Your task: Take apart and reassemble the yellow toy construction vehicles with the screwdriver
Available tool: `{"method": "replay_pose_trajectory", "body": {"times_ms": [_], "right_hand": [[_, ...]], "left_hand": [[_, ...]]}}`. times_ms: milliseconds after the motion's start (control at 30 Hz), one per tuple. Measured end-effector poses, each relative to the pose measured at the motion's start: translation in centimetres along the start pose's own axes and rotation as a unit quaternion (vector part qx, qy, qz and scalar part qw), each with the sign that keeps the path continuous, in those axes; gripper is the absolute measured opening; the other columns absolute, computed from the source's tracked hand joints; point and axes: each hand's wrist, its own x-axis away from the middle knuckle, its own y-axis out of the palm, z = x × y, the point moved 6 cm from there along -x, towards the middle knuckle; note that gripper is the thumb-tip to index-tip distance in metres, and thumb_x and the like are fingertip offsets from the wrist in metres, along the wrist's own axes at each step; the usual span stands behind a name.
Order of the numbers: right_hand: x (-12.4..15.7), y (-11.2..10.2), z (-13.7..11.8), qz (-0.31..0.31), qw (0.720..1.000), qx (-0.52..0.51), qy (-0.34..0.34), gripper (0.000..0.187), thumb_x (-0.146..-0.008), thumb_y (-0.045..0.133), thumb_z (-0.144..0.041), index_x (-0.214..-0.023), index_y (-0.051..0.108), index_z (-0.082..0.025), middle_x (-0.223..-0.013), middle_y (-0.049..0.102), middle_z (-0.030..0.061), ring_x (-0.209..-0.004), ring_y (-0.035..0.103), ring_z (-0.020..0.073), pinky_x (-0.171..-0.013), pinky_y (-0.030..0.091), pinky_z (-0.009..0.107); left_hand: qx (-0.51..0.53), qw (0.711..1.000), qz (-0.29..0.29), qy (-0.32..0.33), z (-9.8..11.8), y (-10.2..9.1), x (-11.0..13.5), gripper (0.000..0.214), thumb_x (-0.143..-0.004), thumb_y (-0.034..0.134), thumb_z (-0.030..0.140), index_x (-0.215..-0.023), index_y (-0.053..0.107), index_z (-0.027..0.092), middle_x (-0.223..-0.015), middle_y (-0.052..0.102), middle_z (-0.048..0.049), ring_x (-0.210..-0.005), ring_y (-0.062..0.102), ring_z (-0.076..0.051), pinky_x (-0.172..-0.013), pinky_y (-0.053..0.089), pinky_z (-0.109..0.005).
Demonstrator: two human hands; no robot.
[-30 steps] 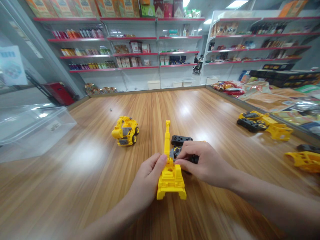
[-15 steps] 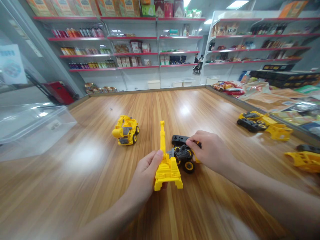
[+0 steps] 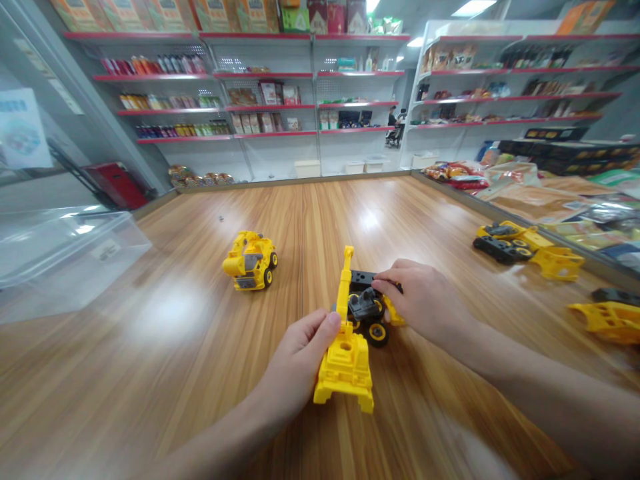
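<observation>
My left hand [image 3: 305, 353] is closed on the left side of a yellow toy crane body [image 3: 346, 367], thumb on top, its boom pointing away from me. Just beyond it on the table lie a dark wheeled toy chassis [image 3: 367, 303] with yellow-hubbed wheels and a long black toy track piece [image 3: 361, 279]. My right hand [image 3: 420, 293] pinches the right end of the track piece; a yellow part [image 3: 394, 313] shows under its fingers. Further left stands a yellow toy truck [image 3: 250, 260], apart from both hands.
At the right side lie a yellow and black toy vehicle [image 3: 525, 247] and another one [image 3: 610, 317]. A clear plastic bin [image 3: 65, 260] stands at the left edge. Packaged goods [image 3: 540, 193] line the right side, and stocked shelves [image 3: 270, 107] rise behind the wooden table [image 3: 300, 213].
My left hand has brought the yellow crane body a little to the right and closer to me, tilting its boom. My right hand has stayed nearly in place.
</observation>
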Motion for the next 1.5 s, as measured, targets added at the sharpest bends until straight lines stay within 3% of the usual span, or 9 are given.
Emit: {"method": "replay_pose_trajectory", "body": {"times_ms": [167,333,400,533,733,1000,1267,1367,1500], "right_hand": [[0.1,-0.5,-0.9,0.009,0.981,-0.191,-0.002,0.027,-0.095,0.051,-0.034,-0.099,0.073,-0.019,-0.089,0.070,0.0061,-0.081,0.063,0.0193,-0.071,0.044,0.032],[1.2,1.6,-3.0,-0.183,0.845,-0.501,0.050,0.033,-0.091,0.058,-0.046,-0.088,0.067,-0.015,-0.079,0.065,0.0024,-0.068,0.059,0.0127,-0.058,0.044,0.024],[1.5,1.8,-3.4,-0.199,0.822,-0.530,0.064,0.033,-0.088,0.061,-0.047,-0.080,0.064,-0.014,-0.068,0.058,-0.0016,-0.057,0.050,0.0085,-0.051,0.038,0.021],[1.6,1.4,-3.4,-0.140,0.836,-0.527,0.061,0.035,-0.089,0.059,-0.048,-0.076,0.061,-0.015,-0.062,0.049,-0.0043,-0.053,0.041,0.0070,-0.048,0.033,0.021],[2.0,0.8,-3.4,-0.089,0.907,-0.411,0.027,0.032,-0.092,0.055,-0.044,-0.080,0.063,-0.016,-0.070,0.057,-0.0008,-0.060,0.048,0.0104,-0.054,0.038,0.023],[2.1,2.4,-3.3,-0.140,0.808,-0.558,0.125,0.044,-0.092,0.052,-0.048,-0.059,0.046,-0.018,-0.048,0.042,-0.0059,-0.041,0.033,0.0056,-0.039,0.025,0.021],[2.5,0.8,-3.4,-0.060,0.888,-0.454,0.038,0.028,-0.091,0.055,-0.039,-0.072,0.052,-0.018,-0.068,0.052,-0.0018,-0.058,0.045,0.0102,-0.051,0.037,0.023],[2.6,1.2,-3.8,-0.076,0.895,-0.440,0.016,0.026,-0.090,0.053,-0.035,-0.070,0.051,-0.018,-0.063,0.046,-0.0034,-0.055,0.041,0.0094,-0.049,0.035,0.022],[2.8,2.0,-4.6,-0.129,0.885,-0.447,-0.010,0.028,-0.091,0.049,-0.033,-0.067,0.045,-0.019,-0.060,0.041,-0.0046,-0.053,0.038,0.0084,-0.046,0.032,0.021]], "left_hand": [[0.027,0.999,-0.033,-0.005,-0.1,0.6,0.4,0.033,-0.089,0.057,0.047,-0.081,0.059,0.016,-0.073,0.059,-0.0003,-0.061,0.054,-0.011,-0.056,0.040,-0.021],[0.037,0.996,-0.083,-0.003,-0.1,1.2,0.7,0.029,-0.090,0.057,0.045,-0.084,0.061,0.016,-0.074,0.059,-0.0004,-0.063,0.054,-0.010,-0.057,0.039,-0.021],[0.031,0.995,-0.092,-0.006,-0.1,1.3,0.8,0.031,-0.090,0.057,0.045,-0.082,0.061,0.016,-0.073,0.058,-0.0005,-0.062,0.053,-0.010,-0.057,0.038,-0.020],[0.048,0.993,-0.097,-0.042,-0.1,1.2,0.9,0.036,-0.089,0.057,0.048,-0.080,0.063,0.014,-0.071,0.058,-0.0023,-0.061,0.054,-0.010,-0.057,0.039,-0.021],[0.089,0.987,-0.091,-0.098,-1.2,1.1,0.8,0.036,-0.087,0.061,0.047,-0.082,0.068,0.012,-0.072,0.062,-0.0054,-0.060,0.056,-0.011,-0.057,0.041,-0.021],[0.063,0.989,-0.127,-0.030,0.0,1.7,1.3,0.034,-0.090,0.057,0.045,-0.083,0.065,0.013,-0.073,0.058,-0.0031,-0.060,0.051,-0.009,-0.057,0.037,-0.020],[0.158,0.961,-0.211,-0.089,0.4,3.2,2.6,0.018,-0.084,0.067,0.028,-0.100,0.064,0.020,-0.092,0.064,-0.0053,-0.072,0.061,-0.012,-0.064,0.048,-0.021],[0.109,0.957,-0.227,-0.142,-0.1,3.5,3.1,0.028,-0.084,0.065,0.029,-0.111,0.063,0.022,-0.095,0.066,-0.0075,-0.059,0.060,-0.010,-0.042,0.040,-0.015],[-0.001,0.967,-0.195,-0.166,-0.9,3.0,2.9,0.022,-0.082,0.065,0.030,-0.098,0.068,0.016,-0.078,0.068,-0.0062,-0.049,0.056,-0.009,-0.036,0.035,-0.014]]}}
